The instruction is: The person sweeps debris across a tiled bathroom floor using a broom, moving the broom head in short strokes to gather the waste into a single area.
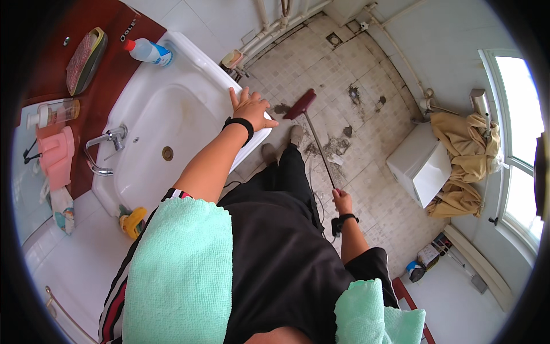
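Observation:
My left hand rests with spread fingers on the front corner rim of a white ceramic washbasin and holds nothing. My right hand grips the upper end of a long broom handle. Its dark red head lies on the tiled floor beyond my shoes, beside a patch of dark dirt. A chrome faucet stands at the basin's back edge. At the basin's far end is a clear plastic bottle with a red cap and blue label.
Dirt and a whitish scrap lie on the floor right of the broom handle. A white box-shaped appliance stands by the window wall, with tan cloth behind it. A pink pitcher sits behind the basin. Pipes run along the wall.

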A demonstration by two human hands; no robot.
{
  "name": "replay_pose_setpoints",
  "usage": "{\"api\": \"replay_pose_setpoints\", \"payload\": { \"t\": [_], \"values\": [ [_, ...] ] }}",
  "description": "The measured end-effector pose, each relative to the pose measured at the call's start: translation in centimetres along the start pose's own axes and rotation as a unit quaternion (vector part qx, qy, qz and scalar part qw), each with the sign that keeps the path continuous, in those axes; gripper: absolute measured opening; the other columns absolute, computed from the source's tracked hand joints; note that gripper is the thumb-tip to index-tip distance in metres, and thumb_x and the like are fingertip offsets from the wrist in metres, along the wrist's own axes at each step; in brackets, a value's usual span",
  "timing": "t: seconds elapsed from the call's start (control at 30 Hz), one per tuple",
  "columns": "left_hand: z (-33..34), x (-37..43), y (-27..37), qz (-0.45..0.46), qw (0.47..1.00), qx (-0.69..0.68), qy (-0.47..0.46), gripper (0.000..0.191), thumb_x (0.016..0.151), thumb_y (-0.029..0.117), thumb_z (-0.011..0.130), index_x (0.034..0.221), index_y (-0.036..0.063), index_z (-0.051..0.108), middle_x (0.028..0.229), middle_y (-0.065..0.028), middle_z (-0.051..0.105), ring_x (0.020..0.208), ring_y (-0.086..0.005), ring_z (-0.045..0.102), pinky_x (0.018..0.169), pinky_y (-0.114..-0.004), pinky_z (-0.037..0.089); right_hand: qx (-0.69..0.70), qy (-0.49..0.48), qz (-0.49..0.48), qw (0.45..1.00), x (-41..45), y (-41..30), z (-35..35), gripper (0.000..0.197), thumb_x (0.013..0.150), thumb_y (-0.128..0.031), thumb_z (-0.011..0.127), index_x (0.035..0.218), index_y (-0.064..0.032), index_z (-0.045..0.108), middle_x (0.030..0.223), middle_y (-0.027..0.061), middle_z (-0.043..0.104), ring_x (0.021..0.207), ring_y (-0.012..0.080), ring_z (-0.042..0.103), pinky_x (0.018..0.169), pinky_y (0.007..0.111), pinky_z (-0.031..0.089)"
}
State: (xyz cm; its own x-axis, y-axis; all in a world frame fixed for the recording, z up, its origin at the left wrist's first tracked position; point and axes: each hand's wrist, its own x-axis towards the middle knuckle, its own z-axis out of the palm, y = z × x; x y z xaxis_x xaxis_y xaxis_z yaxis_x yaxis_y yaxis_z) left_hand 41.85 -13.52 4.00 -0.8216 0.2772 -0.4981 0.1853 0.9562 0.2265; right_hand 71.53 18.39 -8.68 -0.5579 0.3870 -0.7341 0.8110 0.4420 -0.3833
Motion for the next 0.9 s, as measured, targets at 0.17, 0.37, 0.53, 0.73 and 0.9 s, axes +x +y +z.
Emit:
{"api": "replay_pose_setpoints", "payload": {
  "t": [0.17,0.37,0.53,0.73,0.9],
  "values": [
    [0.3,-0.2,-0.3,-0.013,1.000,0.010,0.012,0.054,0.061,0.055,0.064,0.100,0.0183,0.061,0.120,-0.0048,0.044,0.125,-0.0316,0.017,0.098,-0.058,-0.009,-0.016,0.035,-0.039,0.998,-4.4,-0.8,-1.8,0.026,0.079,-0.028,0.055,0.081,-0.0022,0.060,0.057,0.0081,0.056,0.052,0.0159,0.056,0.053,0.029,0.044],
    [-0.1,0.3,0.6,-0.004,1.000,0.019,-0.008,0.055,0.060,0.055,0.064,0.101,0.0184,0.061,0.121,-0.0053,0.043,0.125,-0.0314,0.017,0.098,-0.057,-0.009,-0.015,0.028,-0.144,0.989,0.3,-1.5,1.5,0.029,0.081,-0.029,0.053,0.090,-0.0031,0.061,0.061,0.0081,0.059,0.055,0.0160,0.058,0.055,0.029,0.045],
    [0.0,0.1,0.3,-0.006,1.000,0.013,0.001,0.055,0.060,0.055,0.064,0.101,0.0178,0.062,0.119,-0.0069,0.044,0.125,-0.0327,0.017,0.097,-0.058,-0.010,-0.075,-0.017,-0.105,0.991,2.8,-8.2,2.8,0.031,0.078,-0.033,0.054,0.089,-0.0054,0.063,0.075,0.0169,0.061,0.074,0.0306,0.060,0.067,0.039,0.046],
    [0.0,0.1,0.2,-0.010,1.000,0.009,-0.001,0.056,0.060,0.055,0.063,0.102,0.0172,0.061,0.120,-0.0069,0.044,0.124,-0.0326,0.017,0.097,-0.058,-0.010,-0.056,0.005,-0.039,0.998,0.0,1.3,2.2,0.033,0.078,-0.035,0.055,0.087,-0.0041,0.064,0.060,0.0081,0.060,0.054,0.0168,0.058,0.055,0.030,0.045],
    [0.0,-0.1,0.1,-0.016,1.000,0.017,-0.006,0.055,0.063,0.054,0.063,0.103,0.0162,0.060,0.121,-0.0069,0.043,0.126,-0.0321,0.015,0.098,-0.057,-0.009,-0.028,0.054,0.025,0.998,-6.9,5.5,-0.8,0.030,0.078,-0.032,0.056,0.088,-0.0050,0.063,0.059,0.0071,0.059,0.054,0.0154,0.058,0.055,0.029,0.045]
  ]
}}
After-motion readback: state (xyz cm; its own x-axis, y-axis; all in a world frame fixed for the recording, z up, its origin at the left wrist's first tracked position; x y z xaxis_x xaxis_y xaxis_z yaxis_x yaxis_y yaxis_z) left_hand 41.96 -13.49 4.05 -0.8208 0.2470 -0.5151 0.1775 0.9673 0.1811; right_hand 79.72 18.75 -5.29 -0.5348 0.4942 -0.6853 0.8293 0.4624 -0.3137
